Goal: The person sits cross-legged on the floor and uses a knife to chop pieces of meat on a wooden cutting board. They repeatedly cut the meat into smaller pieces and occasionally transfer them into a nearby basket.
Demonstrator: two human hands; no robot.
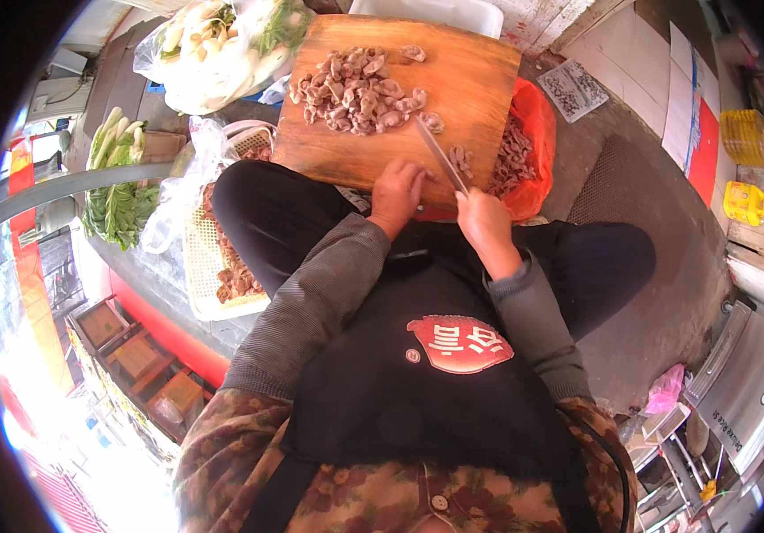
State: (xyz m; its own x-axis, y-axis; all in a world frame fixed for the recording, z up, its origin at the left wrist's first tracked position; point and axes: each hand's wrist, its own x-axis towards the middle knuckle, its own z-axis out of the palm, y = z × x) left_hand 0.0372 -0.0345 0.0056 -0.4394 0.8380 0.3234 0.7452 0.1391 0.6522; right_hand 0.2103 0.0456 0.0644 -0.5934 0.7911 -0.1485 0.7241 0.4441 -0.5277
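Note:
A wooden cutting board [348,153] lies before me with a heap of grey-brown meat pieces [355,90], likely poultry gizzards. My right hand [485,216] grips the handle of a knife [440,154]. Its blade slants across the board, pointing away and to the left. Close to the blade's tip is a single meat piece [431,122]. More cut pieces [460,160] lie just right of the blade. My left hand [396,193] rests at the board's near edge with fingers bent. Whether anything is between those fingers is hidden.
Right of the board, a red plastic bag [536,150] holds more meat. A cream plastic basket [198,266] of meat pieces stands by my left knee. Bagged white radishes [222,60] and leafy greens [119,200] lie left. A white tub [432,12] sits behind the board.

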